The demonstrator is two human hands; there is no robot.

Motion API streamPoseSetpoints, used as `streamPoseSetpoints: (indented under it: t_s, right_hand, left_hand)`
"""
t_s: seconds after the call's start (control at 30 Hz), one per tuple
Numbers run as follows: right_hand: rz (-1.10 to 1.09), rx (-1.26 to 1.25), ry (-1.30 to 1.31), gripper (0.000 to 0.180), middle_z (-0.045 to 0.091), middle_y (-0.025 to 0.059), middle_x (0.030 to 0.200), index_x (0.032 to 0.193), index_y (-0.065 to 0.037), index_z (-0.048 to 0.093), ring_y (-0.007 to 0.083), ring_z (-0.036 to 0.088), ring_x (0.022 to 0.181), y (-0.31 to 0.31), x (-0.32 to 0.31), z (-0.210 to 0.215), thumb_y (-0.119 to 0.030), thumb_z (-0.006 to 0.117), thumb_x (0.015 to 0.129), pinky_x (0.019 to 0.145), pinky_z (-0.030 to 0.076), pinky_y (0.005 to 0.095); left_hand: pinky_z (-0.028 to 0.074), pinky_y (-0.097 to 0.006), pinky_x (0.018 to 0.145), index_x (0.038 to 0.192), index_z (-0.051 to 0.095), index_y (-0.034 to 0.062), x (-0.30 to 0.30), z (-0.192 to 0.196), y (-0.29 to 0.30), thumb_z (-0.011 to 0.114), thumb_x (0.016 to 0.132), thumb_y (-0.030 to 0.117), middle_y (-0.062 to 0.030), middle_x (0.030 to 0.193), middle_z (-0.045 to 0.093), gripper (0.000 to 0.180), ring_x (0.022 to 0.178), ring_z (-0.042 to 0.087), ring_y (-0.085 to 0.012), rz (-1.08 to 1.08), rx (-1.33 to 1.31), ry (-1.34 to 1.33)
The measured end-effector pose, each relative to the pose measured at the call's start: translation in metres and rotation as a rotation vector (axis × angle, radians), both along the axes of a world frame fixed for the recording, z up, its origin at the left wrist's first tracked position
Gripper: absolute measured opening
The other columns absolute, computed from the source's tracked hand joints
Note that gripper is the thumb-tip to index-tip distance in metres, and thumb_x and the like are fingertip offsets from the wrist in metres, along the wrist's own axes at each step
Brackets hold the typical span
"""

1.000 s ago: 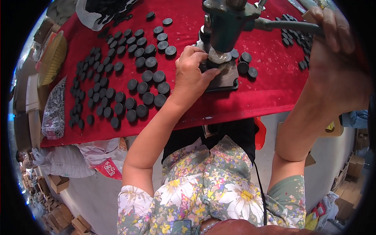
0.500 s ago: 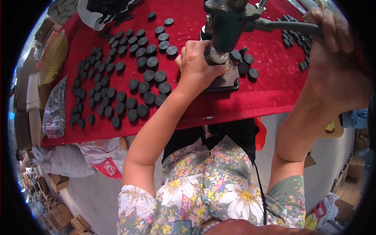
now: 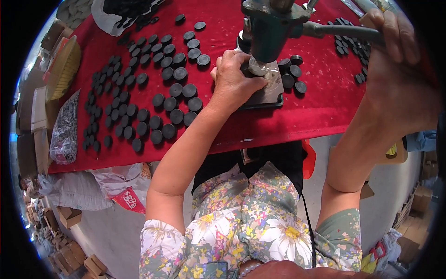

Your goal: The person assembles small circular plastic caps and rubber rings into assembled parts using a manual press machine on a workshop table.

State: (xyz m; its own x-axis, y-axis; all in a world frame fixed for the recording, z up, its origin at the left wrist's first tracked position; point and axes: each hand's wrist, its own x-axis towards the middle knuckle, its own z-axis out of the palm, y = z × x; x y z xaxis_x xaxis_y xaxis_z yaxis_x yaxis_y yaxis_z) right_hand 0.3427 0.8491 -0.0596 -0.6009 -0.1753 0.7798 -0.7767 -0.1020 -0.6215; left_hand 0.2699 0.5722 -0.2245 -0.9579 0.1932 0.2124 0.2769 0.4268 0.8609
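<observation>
A green hand press (image 3: 272,23) stands on a dark base plate (image 3: 269,95) on the red table cover (image 3: 316,107). My left hand (image 3: 234,79) rests on the base, fingers curled around a small round piece under the press head (image 3: 257,67). My right hand (image 3: 395,56) grips the press lever (image 3: 339,31) at the upper right. Many black round discs (image 3: 153,93) lie spread to the left of the press. A few more discs (image 3: 292,74) sit just right of the base.
More black discs (image 3: 346,32) lie at the far right behind the lever. A white bag of discs (image 3: 123,11) sits at the table's back. A straw hat (image 3: 62,67), boxes and a clear bag (image 3: 65,130) line the left edge. Bags and cartons lie on the floor below.
My left hand has shifted slightly right and closed in under the press head. My right hand stays on the lever.
</observation>
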Motion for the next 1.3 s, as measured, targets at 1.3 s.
streamPoseSetpoints:
  t_s: [1.3]
  right_hand:
    - [-0.079,-0.085,0.013,0.044,0.043,0.0028,0.073,0.086,-0.015,0.054,0.0236,0.047,0.082,0.130,-0.020,-0.021,-0.058,0.044,0.088,0.102,0.030,0.0490]
  left_hand:
    - [0.035,-0.042,0.090,0.099,0.065,0.0031,0.025,0.010,-0.047,0.083,0.068,0.020,-0.0091,0.101,0.059,0.039,0.098,0.057,-0.0285,-0.036,-0.274,0.405]
